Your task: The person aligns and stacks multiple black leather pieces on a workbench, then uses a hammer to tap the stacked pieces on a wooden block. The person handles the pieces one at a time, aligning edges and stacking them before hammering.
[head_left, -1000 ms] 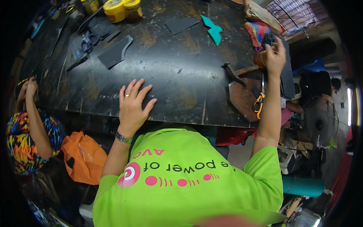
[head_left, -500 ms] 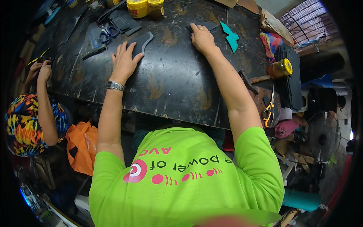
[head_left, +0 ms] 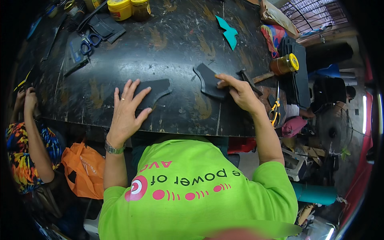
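Blue-handled scissors (head_left: 89, 44) are seen lying on the dark table (head_left: 176, 110), then the left hand (head_left: 126, 107), fingers spread wide and laid over the left end of a dark curved-edge piece (head_left: 158, 89). To its right, well apart from it, a second dark piece (head_left: 209, 82) is met at its right edge by the bent fingers of the right hand (head_left: 242, 95); whether it is gripped cannot be told. Farther right, a hammer (head_left: 248, 81), orange-handled scissors (head_left: 275, 110) and a yellow-lidded jar (head_left: 282, 65) are placed.
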Demonstrator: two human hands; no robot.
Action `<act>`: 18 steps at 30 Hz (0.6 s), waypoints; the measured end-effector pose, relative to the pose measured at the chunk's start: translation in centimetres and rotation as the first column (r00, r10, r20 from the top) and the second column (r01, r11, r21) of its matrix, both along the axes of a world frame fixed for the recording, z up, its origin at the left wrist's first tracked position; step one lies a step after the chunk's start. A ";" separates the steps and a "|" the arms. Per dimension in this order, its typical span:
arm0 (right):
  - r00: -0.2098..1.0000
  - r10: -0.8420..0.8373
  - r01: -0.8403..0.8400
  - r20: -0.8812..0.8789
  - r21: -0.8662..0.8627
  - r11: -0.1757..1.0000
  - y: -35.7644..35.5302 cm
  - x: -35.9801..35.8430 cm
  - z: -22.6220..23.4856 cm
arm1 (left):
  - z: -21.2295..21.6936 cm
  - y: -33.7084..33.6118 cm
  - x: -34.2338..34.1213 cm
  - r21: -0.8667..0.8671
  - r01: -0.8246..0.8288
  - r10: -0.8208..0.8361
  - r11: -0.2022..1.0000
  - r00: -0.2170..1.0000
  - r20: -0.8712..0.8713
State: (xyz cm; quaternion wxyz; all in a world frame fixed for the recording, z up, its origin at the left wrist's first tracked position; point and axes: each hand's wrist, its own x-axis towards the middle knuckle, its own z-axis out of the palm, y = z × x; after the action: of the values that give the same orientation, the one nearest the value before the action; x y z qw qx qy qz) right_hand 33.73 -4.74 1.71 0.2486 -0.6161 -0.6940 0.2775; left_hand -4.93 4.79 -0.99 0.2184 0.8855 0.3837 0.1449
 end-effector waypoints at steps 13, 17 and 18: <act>0.733 -0.491 0.252 0.471 0.483 0.838 13.6 7.0 -3.1 | -1.2 -1.5 2.5 0.069 -0.042 0.038 0.997 0.998 0.054; 0.620 -0.368 0.252 0.693 0.269 0.930 16.9 7.5 -4.7 | -1.5 -1.7 2.2 0.120 -0.115 0.106 0.986 0.992 0.074; 0.635 -0.378 0.249 0.673 0.284 0.926 17.1 7.6 -4.6 | -1.6 -1.7 2.2 0.119 -0.125 0.117 0.985 0.990 0.077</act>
State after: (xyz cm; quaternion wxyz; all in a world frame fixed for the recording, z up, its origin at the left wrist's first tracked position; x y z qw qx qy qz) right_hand 41.31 12.40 -2.87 0.0525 -0.7634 -0.6374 -0.0908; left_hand -2.69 3.07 -2.62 0.1673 0.8667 0.4193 0.2120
